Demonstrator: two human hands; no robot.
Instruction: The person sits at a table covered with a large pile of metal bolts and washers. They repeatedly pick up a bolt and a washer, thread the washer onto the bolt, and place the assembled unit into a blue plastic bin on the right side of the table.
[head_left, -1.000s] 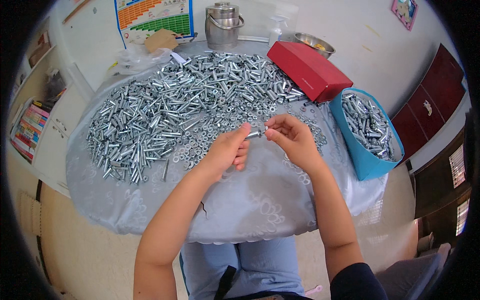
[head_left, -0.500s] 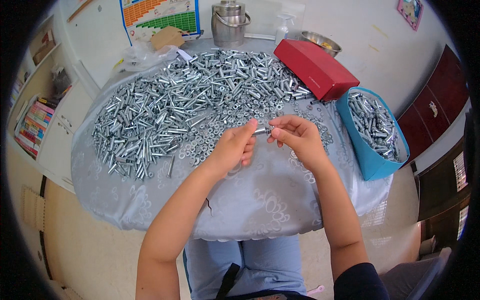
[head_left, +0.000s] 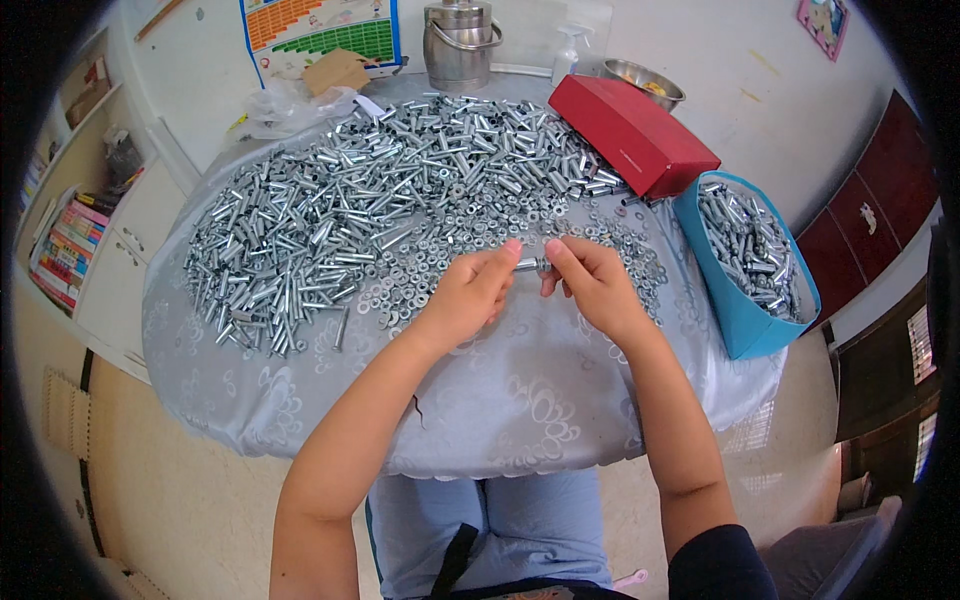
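My left hand [head_left: 466, 295] is closed around one end of a silvery expansion bolt [head_left: 529, 265], which points to the right. At its other end, my right hand [head_left: 600, 285] pinches with thumb and fingers, hiding whatever small part is there. Both hands are just above the near edge of a spread of loose nuts and washers [head_left: 405, 290]. Behind and to the left of them lies a big heap of metal bolts and sleeves [head_left: 300, 215]. A single bolt [head_left: 341, 328] lies apart at the near side of the heap.
A blue fabric bin [head_left: 735, 305] full of bolts stands at the table's right. Farther back are a red box [head_left: 640, 140], a steel bowl [head_left: 672, 98], a spray bottle [head_left: 565, 55], a steel pail [head_left: 458, 60] and a plastic bag [head_left: 290, 110]. A grey patterned cloth [head_left: 480, 420] covers the table.
My right thumb has shifted up and over the bolt's end, and its fingers have curled underneath. The left hand keeps hold of the bolt almost in place.
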